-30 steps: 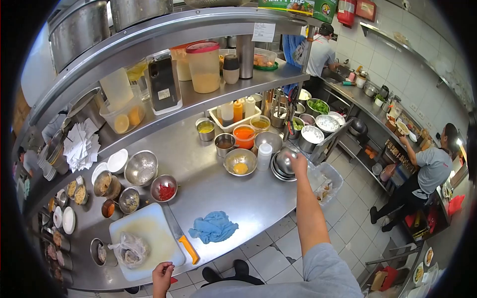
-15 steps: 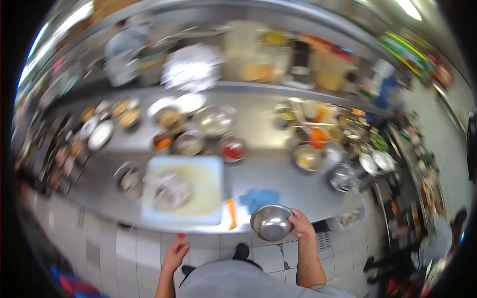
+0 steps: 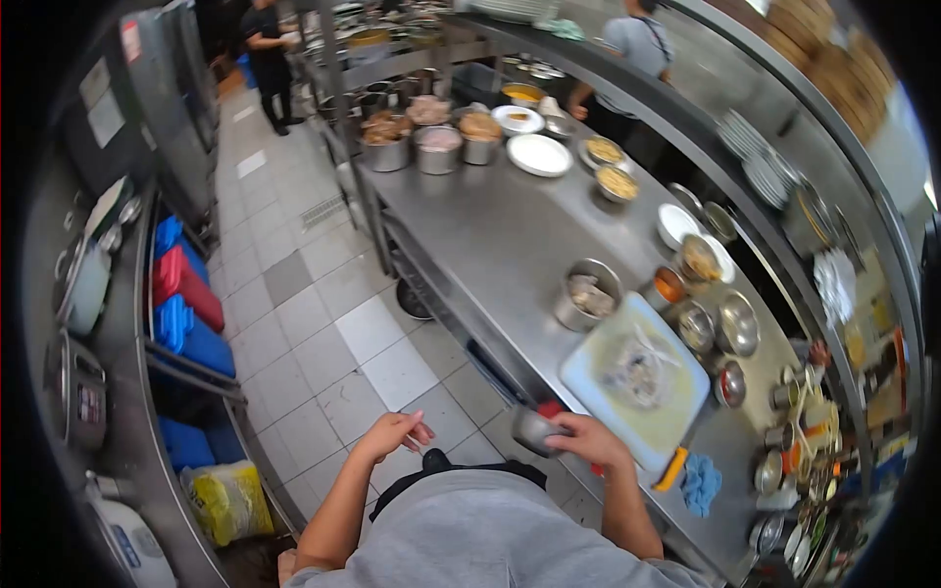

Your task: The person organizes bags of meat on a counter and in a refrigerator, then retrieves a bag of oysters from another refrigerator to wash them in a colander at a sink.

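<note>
My right hand (image 3: 591,439) grips a metal bowl (image 3: 537,431) by its rim, in front of the counter's edge. My left hand (image 3: 394,435) is held over the tiled floor with fingers apart and nothing in it. Beyond the bowl, a cutting board (image 3: 676,412) on the steel counter carries a pale, wet-looking heap (image 3: 639,376) I cannot identify. A knife with an orange handle (image 3: 670,469) lies at the board's near corner, beside a blue cloth (image 3: 701,484). A metal pot (image 3: 589,294) with pale pieces inside stands by the board's far left corner.
Pots of food (image 3: 438,149), white plates (image 3: 539,155) and bowls line the counter (image 3: 461,225). On the left, a lower shelf holds blue and red bins (image 3: 184,289) and a yellow bag (image 3: 227,502). One person (image 3: 267,59) stands in the aisle, another (image 3: 632,59) behind the shelf.
The view has swung left, bringing the aisle and left-hand shelving into sight. The metal bowl, facing up before, is now tilted in my right hand.
</note>
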Available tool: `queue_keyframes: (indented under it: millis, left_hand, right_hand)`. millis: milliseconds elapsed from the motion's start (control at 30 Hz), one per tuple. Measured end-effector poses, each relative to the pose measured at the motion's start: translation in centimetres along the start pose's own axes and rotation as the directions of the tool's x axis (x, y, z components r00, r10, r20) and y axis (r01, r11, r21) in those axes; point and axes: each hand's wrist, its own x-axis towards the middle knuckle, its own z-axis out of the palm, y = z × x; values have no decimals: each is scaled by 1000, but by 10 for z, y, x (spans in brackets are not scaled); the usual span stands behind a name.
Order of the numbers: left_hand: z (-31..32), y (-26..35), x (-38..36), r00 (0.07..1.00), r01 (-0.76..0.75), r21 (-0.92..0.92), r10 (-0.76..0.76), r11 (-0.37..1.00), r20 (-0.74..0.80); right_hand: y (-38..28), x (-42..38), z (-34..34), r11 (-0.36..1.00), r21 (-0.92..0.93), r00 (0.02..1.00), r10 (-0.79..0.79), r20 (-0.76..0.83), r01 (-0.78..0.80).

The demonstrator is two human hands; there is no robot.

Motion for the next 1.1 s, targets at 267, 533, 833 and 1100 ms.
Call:
queue_keyframes:
  millis: [267,533,833,1100]
  left_hand:
    - [-79,38,10,960,-13,-324,-78,946,-268]
    - [-289,50,88,764,-277,-319,7,907,-645]
    - [-545,-122,16,-13,-307,-297,-315,904,-949]
    - [-620,-193,-47,-218,-390,-224,-326,893,-920]
  right_hand:
    - [-63,219,149,654,-534,822,-256,509,535]
    - [-129,423,181,702,-389,768,-360,529,597]
    - [-289,704,180,774,-377,851,-386,357,509]
    - [-487,939,224,476,-487,605,-783,145,733]
